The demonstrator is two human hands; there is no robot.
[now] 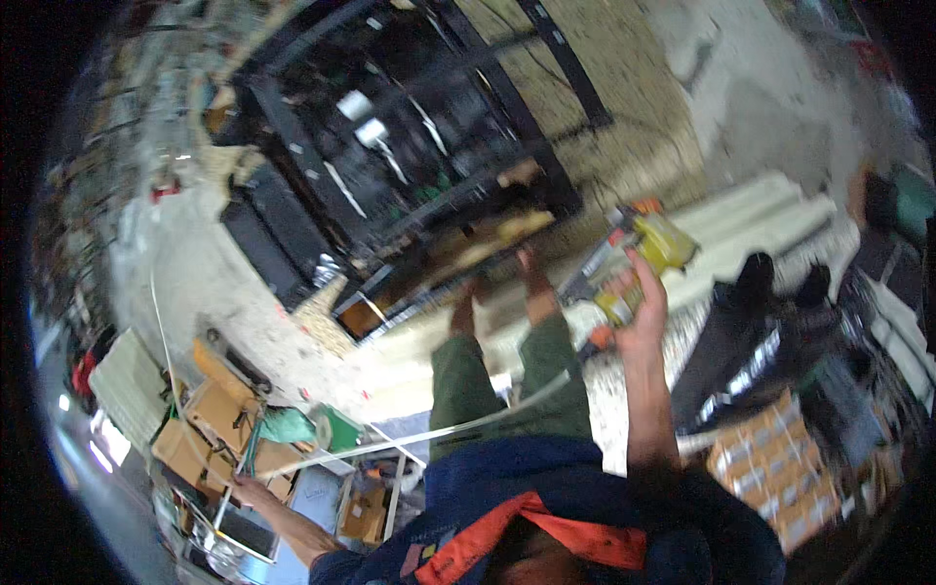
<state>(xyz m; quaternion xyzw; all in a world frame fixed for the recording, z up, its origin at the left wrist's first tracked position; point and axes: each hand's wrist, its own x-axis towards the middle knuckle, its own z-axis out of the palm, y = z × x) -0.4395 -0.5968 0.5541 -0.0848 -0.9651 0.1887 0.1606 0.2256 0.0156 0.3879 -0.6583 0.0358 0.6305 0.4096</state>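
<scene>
My right hand [639,312] is wrapped round a yellow nail gun [666,244] with orange parts and a dark magazine, held up at the right of my legs. From the base of its grip a pale air hose [439,429] sags across my body to the left. My left hand [255,492], low at the left, is closed on that hose, though blur hides the fingers' detail. Beyond the hand the hose climbs along the left side. In front of my feet lies a large black frame [390,127] with shiny black sheeting and light patches.
Cardboard boxes [210,414], a green roll [334,429] and a tray of small parts [369,502] stand at the left. Black wrapped bundles [731,341] and a stack of light-brown pieces [780,458] lie at the right. Long pale strips [751,224] rest beyond the nail gun.
</scene>
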